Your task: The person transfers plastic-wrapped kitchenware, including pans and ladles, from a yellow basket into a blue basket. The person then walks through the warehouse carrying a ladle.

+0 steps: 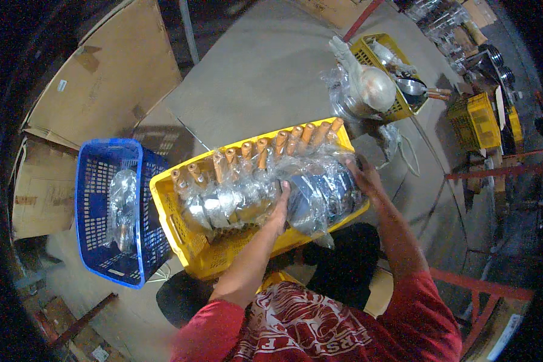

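A yellow plastic crate (202, 267) stands before me, holding a row of wooden-handled pans (320, 196) in clear plastic wrap. Their brown handles (262, 153) point up along the far side. My left hand (279, 208) reaches between the pans, its thumb upright and its other fingers mostly hidden. At the crate's right end, my right hand (365, 178) presses against the outermost pans, fingers partly covered by the wrap. Between them, both hands clasp the dark-looking pans on the right side of the row. Shinier wrapped pans (226, 205) lie left of my left hand.
A blue crate (140, 229) with a wrapped item (123, 208) stands at the left. Large cardboard (111, 78) leans behind it. Farther right are a plastic bag (377, 90), another yellow crate (398, 111) with loose pans, and red metal bars (482, 173).
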`<state>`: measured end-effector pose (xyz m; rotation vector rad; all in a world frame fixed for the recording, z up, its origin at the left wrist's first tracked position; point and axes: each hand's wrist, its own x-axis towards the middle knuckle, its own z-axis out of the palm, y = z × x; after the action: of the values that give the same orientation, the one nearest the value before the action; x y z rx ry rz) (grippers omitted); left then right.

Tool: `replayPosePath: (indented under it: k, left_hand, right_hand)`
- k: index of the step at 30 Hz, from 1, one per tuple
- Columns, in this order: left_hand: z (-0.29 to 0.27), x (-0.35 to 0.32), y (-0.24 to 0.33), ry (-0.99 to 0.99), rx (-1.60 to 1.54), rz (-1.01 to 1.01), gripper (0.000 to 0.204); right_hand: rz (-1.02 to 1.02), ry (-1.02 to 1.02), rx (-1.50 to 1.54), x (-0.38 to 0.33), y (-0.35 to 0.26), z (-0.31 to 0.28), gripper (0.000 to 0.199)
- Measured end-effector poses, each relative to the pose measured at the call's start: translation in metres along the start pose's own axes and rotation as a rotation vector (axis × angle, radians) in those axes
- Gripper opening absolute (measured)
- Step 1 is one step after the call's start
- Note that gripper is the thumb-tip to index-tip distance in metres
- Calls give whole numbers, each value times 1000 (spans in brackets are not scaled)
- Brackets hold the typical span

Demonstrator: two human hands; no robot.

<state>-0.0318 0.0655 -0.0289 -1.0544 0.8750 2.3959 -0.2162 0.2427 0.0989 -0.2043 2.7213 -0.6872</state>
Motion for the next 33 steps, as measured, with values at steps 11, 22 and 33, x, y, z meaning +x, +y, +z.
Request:
replayPosePath:
  k: [11, 22, 33]
  left_hand:
    - [23, 29, -14, -156, -204, -79, 78]
    - [1, 85, -52, -187, 375, 167, 79]
    - [-282, -232, 221, 554, 943, 696, 30]
  right_hand:
    - [-185, -184, 112, 35, 24, -13, 41]
    - [-274, -48, 170, 56, 67, 3, 39]
    - [-19, -198, 479, 209, 300, 20, 41]
